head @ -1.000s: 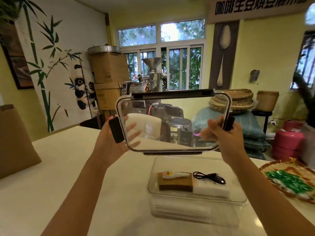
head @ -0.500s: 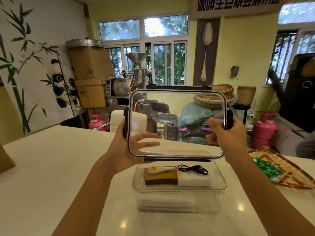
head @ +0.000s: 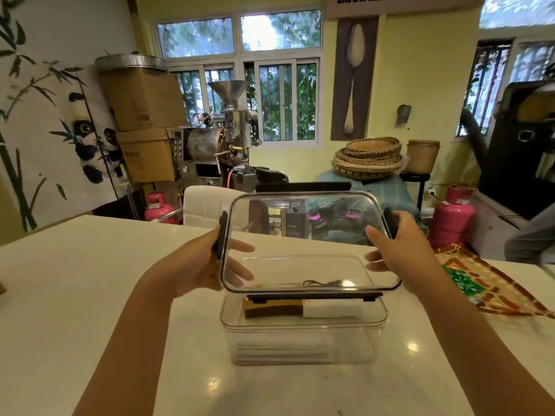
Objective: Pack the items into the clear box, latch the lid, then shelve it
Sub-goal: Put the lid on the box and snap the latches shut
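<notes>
Left hand (head: 195,265) pinches the 9 o'clock short end of the clear rectangular plastic lid with black latch flaps (head: 303,244), right hand (head: 399,250) pinches the 3 o'clock end, fingers curled under. Lid hangs tilted, near edge low, just above the clear plastic storage box (head: 303,334) on the white table (head: 90,295). Box sits at 6 o'clock from the lid, long axes both running left-right, so I'd say it's basically a straight drop. Inside: a brown block, white pad and black cable (head: 318,284). Both hands look equally near.
</notes>
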